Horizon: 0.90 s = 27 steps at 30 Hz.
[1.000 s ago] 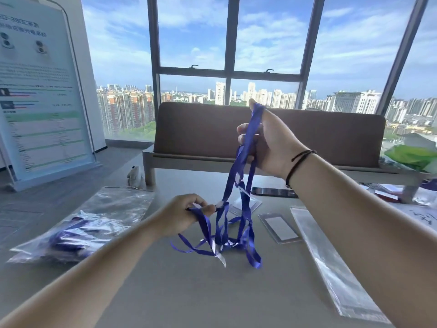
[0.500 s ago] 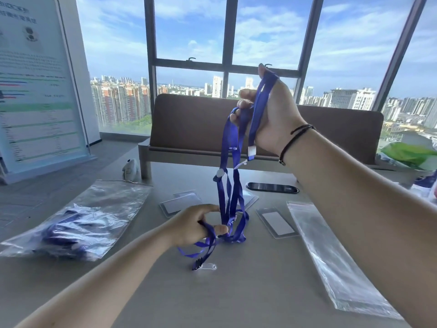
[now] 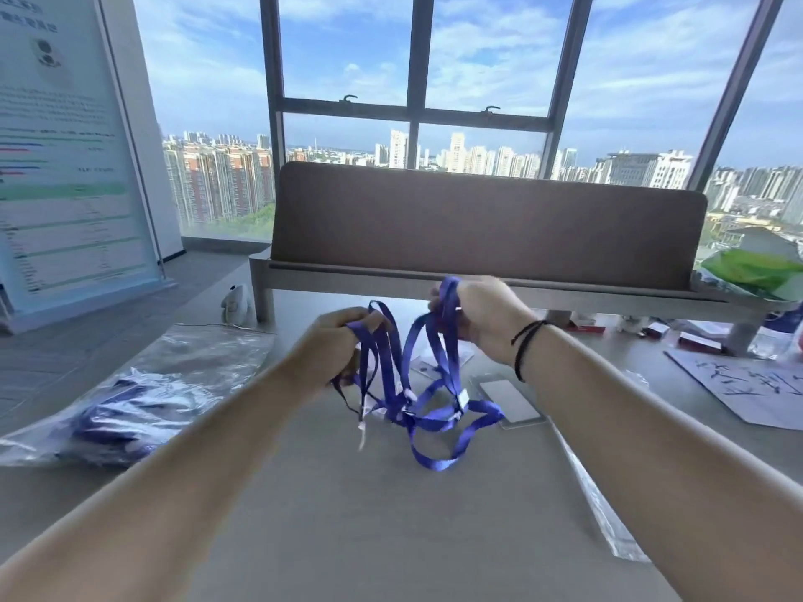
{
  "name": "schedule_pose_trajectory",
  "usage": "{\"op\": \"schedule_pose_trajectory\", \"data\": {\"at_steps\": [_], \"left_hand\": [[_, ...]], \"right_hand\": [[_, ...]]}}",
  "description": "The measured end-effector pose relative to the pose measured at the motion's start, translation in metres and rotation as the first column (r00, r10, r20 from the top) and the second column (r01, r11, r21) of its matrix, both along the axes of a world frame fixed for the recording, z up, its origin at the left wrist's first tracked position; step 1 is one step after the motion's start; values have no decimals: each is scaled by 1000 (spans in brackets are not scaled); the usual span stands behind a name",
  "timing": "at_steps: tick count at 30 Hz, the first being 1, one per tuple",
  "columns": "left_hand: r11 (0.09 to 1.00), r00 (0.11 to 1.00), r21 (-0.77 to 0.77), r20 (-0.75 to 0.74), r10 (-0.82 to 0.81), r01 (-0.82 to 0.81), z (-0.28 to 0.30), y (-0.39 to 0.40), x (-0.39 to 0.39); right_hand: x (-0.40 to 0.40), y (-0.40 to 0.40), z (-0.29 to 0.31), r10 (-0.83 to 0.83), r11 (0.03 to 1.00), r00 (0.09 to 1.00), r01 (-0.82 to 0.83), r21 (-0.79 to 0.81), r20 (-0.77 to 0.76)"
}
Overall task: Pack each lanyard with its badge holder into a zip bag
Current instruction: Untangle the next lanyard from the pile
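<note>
Lanyards (image 3: 417,384) lower now, both hands (image 3: 330,345) level (previously staggered)

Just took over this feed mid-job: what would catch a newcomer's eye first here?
The tangle of blue lanyards at centre, stretched between the left hand and right hand above the grey table. Next, the clear plastic bag holding more blue lanyards at left, and a badge holder lying flat just right of the tangle. Behind, big windows show a city skyline.

Left hand (image 3: 334,345) and right hand (image 3: 482,315) grip blue lanyards (image 3: 417,384)
</note>
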State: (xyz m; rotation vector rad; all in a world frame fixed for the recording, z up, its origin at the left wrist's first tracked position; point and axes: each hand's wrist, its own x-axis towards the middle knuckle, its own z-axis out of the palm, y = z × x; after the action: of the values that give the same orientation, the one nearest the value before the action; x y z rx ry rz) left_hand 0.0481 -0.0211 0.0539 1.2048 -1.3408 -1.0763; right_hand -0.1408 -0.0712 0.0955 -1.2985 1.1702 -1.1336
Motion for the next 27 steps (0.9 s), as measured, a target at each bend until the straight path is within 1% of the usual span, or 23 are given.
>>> {"op": "schedule_pose_trajectory", "data": {"at_steps": [1, 2, 3, 4, 5, 6, 7, 8, 10, 11, 12, 13, 14, 16, 17, 18, 19, 20, 21, 22, 24, 26, 27], "left_hand": [[1000, 1000, -6, -16, -15, 15, 7, 2, 1], [999, 999, -23, -14, -33, 32, 14, 3, 2], [998, 999, -46, 4, -51, 51, 21, 5, 3], [995, 997, -72, 44, -71, 74, 25, 5, 5], [990, 991, -94, 98, -96, 106, 30, 5, 7], [985, 980, -108, 157, -120, 138, 34, 6, 7], [980, 967, -115, 213, -136, 163, 38, 8, 5], [976, 955, -119, 256, -148, 183, 42, 9, 3], [971, 929, -124, 337, -152, 204, 41, 9, 1], [969, 914, -138, 382, -138, 204, 40, 10, 3], [967, 899, -162, 423, -112, 196, 38, 10, 7], [966, 890, -188, 449, -79, 180, 33, 8, 14], [966, 882, -203, 468, -47, 159, 28, 4, 22], [976, 867, -189, 497, 2, 106, 15, 1, 38], [979, 859, -179, 512, 12, 93, 8, 0, 44], [980, 845, -174, 534, 11, 97, 0, 0, 49], [981, 827, -161, 562, -1, 110, -9, 0, 54], [982, 795, -137, 606, -20, 129, -19, 1, 59], [984, 742, -101, 669, -41, 146, -30, 0, 65], [985, 674, -72, 737, -55, 159, -41, -1, 70], [990, 549, -27, 834, -55, 140, -58, -1, 75], [993, 486, -14, 873, -46, 118, -66, 0, 78], [994, 472, -27, 881, -26, 105, -66, 0, 78]], "right_hand": [[-2, -2, -15, 15, 998, 961, -33, -59, -276], [-4, 0, -24, 48, 990, 837, -110, -83, -545], [-4, 3, -31, 102, 975, 692, -211, -65, -715], [-3, 7, -35, 193, 952, 614, -306, -5, -765], [-1, 10, -38, 322, 916, 625, -397, 66, -712], [4, 15, -39, 433, 877, 656, -466, 119, -618], [12, 18, -40, 479, 854, 676, -507, 117, -560], [19, 20, -42, 468, 852, 678, -517, 85, -567], [30, 21, -46, 360, 869, 660, -494, -21, -660], [33, 23, -46, 308, 879, 652, -473, -54, -692], [33, 23, -46, 274, 893, 668, -444, -74, -692], [31, 21, -48, 265, 908, 710, -411, -79, -652], [29, 19, -47, 286, 923, 785, -380, -62, -550], [24, 17, -40, 292, 950, 924, -309, -33, -246], [22, 14, -34, 280, 959, 958, -282, -21, -64], [20, 12, -26, 263, 965, 959, -263, -13, 109], [18, 11, -18, 238, 970, 936, -244, -12, 257], [17, 8, -12, 204, 976, 903, -216, -10, 377], [16, 6, -6, 166, 982, 865, -187, -4, 473], [15, 5, -1, 127, 988, 836, -151, 3, 535], [14, 2, 1, 40, 996, 812, -76, 38, 582], [12, -2, -5, -64, 996, 816, 14, 91, 574], [10, -4, -10, -128, 990, 819, 74, 119, 559]]}}
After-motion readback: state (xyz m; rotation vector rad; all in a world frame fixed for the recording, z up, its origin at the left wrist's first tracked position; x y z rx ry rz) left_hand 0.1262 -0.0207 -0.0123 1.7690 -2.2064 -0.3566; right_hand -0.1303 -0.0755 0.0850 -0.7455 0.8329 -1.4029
